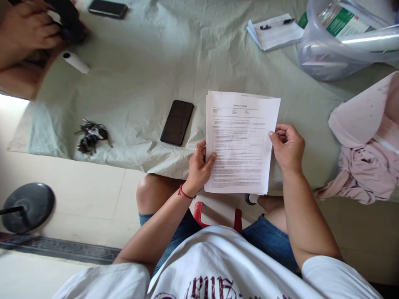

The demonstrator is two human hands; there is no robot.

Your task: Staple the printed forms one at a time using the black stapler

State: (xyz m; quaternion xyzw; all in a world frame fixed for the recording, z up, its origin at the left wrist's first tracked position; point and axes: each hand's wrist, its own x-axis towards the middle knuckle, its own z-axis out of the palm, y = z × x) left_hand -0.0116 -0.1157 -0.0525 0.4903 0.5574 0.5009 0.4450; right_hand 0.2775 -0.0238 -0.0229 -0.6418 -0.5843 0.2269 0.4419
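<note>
A small stack of printed sheets [240, 145] is held up over the table's near edge, its top page headed "OVERLEAF NOTES". My left hand [201, 166] grips the lower left edge, thumb on the front and the other fingers behind. On the opposite side, my right hand [288, 145] pinches the right edge between thumb and curled fingers. The pages' edges are slightly uneven at the top and bottom. Just left of the sheets lies a black smartphone [177, 122], screen up and dark.
A bunch of keys [92, 136] lies on the pale green table cover [140, 79]. Behind are a white cylinder [75, 62], a black phone-like object [108, 8], and a notepad with a pen [276, 33]. A plastic basket [330, 62] and pink cloth [368, 170] sit right. Another person's hand [34, 31] is upper left.
</note>
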